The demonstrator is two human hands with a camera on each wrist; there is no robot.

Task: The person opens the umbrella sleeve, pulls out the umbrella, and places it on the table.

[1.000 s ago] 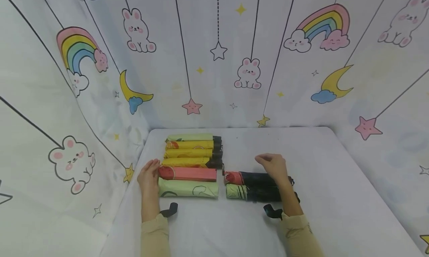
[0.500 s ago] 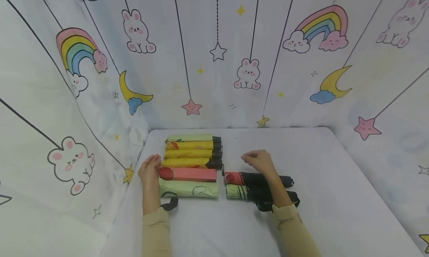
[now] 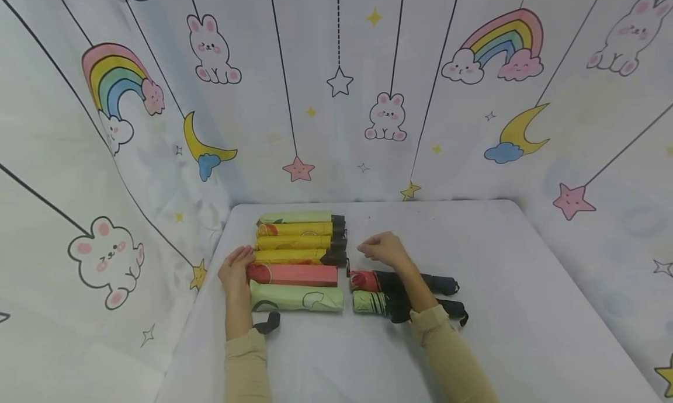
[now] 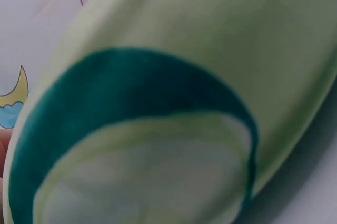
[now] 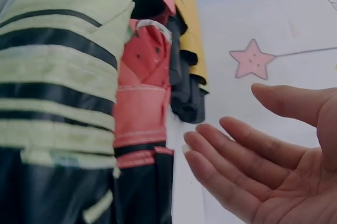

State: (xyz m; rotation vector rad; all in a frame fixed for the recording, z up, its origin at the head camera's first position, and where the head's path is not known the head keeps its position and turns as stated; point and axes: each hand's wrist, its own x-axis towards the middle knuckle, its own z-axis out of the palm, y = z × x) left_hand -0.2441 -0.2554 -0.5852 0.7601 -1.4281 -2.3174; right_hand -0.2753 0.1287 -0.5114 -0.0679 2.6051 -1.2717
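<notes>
My left hand rests with fairly straight fingers against the left ends of the row, beside a red umbrella sleeve and a pale green sleeve. That green sleeve fills the left wrist view, hiding most of the hand. My right hand holds nothing above the table, just behind a folded red-and-black umbrella. In the right wrist view its fingers are extended and apart from the thumb. A folded green-and-black umbrella lies in front of the red one, partly under my right forearm.
Behind the red sleeve lie several yellow covered umbrellas and a pale green one, side by side with dark ends to the right. They lie on a white-covered table. A printed curtain stands around the back and sides.
My right hand has moved left, over the folded umbrellas toward the yellow umbrellas' dark ends. My left hand has barely shifted. The umbrellas and sleeves stay where they were.
</notes>
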